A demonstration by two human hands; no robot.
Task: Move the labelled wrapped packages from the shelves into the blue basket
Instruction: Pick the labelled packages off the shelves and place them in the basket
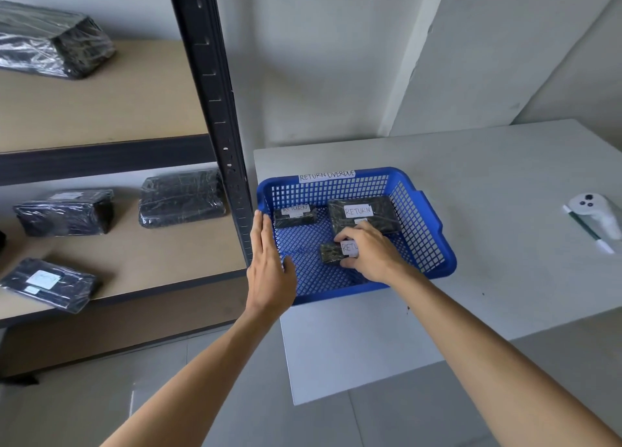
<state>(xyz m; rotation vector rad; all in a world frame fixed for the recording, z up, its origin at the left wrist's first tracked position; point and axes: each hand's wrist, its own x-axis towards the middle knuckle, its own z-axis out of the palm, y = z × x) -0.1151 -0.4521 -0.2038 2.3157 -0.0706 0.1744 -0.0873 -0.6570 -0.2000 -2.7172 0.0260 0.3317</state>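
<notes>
The blue basket (420,211) sits on the grey table, tagged "RETURN OVERDUE" on its far rim. Inside lie a small package labelled "RETURN" (295,216) at the back left and a larger labelled package (363,213) at the back right. My right hand (370,251) is inside the basket, closed around a third small labelled package (333,253) low over the mesh floor. My left hand (269,264) lies flat with fingers straight against the basket's left rim, holding nothing. On the lower shelf, a labelled package (47,283) lies at the front left.
The black shelf upright (215,109) stands just left of the basket. Wrapped packages lie on the lower shelf (65,212) (181,197) and one on the upper shelf (50,40). A white controller (594,211) and a pen (587,229) rest at the table's right edge.
</notes>
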